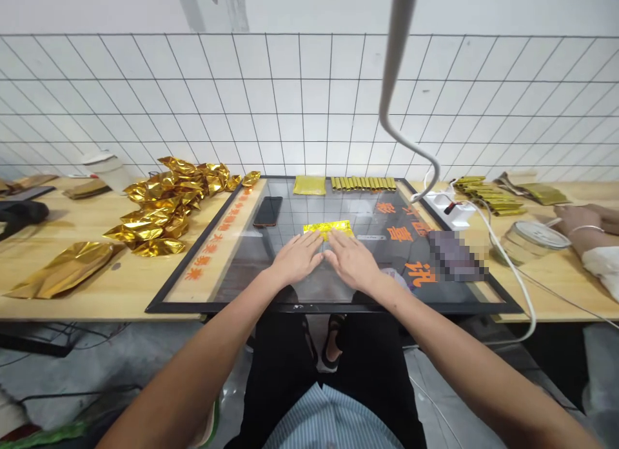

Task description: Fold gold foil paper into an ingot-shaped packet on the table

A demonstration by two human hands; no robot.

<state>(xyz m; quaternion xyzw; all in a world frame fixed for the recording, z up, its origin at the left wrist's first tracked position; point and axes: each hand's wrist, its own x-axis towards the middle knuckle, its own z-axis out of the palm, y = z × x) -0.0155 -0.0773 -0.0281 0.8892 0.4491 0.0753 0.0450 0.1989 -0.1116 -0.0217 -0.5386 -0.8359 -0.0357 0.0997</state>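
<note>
A small gold foil packet [329,228] lies flat on the glass panel [290,288] in front of me. My left hand [296,258] rests flat with fingers stretched out, its fingertips on the packet's near left edge. My right hand [352,262] lies flat as well, fingers extended onto the packet's right half. Both hands press down on it rather than gripping it. A black phone [268,211] lies on the glass to the left of the packet.
A heap of crumpled gold foil bags [167,207] sits at the left, one flat bag [62,268] nearer. Folded gold packets [363,183] line the far edge. Another person's hand [580,220] rests at right beside a tape roll [529,239] and white cable [512,268].
</note>
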